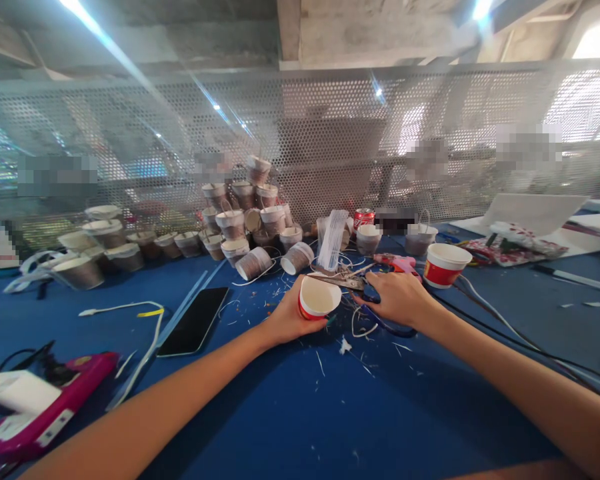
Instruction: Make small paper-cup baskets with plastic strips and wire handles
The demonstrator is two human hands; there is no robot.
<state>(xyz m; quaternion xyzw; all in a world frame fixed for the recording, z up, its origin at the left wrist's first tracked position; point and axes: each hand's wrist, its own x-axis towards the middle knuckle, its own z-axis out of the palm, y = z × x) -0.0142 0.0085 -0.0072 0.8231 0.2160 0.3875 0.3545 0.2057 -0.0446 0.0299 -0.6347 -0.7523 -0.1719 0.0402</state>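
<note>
My left hand [289, 313] is wrapped round a red and white paper cup [320, 300], held tilted with its open mouth towards me. In my right hand [397, 299] is a pair of scissors [345, 283] with dark handles; the blades reach left to the cup's far rim. Whether the blades are cutting the paper I cannot tell. A second red and white paper cup [447, 265] stands upright beyond my right wrist. Behind the scissors lies a pink glue gun [397, 263]. White strips [333, 240] stand bundled just past the held cup.
Brown-wrapped cups [230, 225] are stacked at the back, and more [105, 233] stand at the left. A phone [194, 321], a white cable [155, 333] and a magenta power strip [50, 407] lie left. A red can [364, 218] stands behind. Scraps litter the blue table [280, 413].
</note>
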